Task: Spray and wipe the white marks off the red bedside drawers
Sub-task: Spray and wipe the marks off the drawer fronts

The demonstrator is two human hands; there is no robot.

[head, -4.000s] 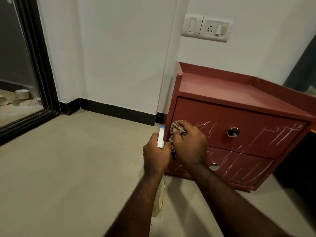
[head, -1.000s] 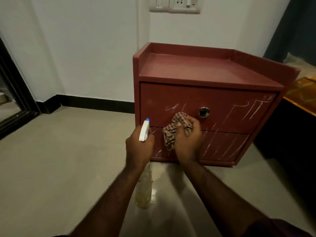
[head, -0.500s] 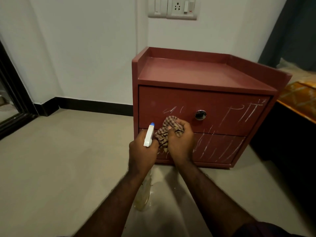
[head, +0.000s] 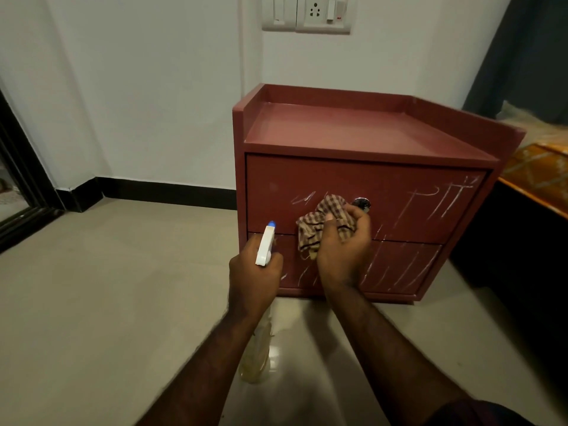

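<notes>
The red bedside drawers (head: 353, 130) stand against the white wall, with white scribbles (head: 442, 198) across both drawer fronts. My right hand (head: 344, 253) grips a checked brown cloth (head: 325, 222) and presses it on the upper drawer, just left of the round metal knob (head: 362, 203). My left hand (head: 255, 275) holds a spray bottle (head: 266, 245) by its white trigger head with a blue nozzle; the clear bottle body hangs below my wrist. The nozzle points at the drawers' lower left corner. A few marks remain left of the cloth.
A bed with an orange patterned cover (head: 538, 170) stands close on the right of the drawers. A black door frame (head: 18, 186) is at far left. A switch and socket plate (head: 307, 13) sits on the wall above. Beige tiled floor (head: 107, 287) stretches left.
My right hand has moved the cloth up and to the right along the upper drawer, closer to the knob. My left hand and the bottle stayed beside it.
</notes>
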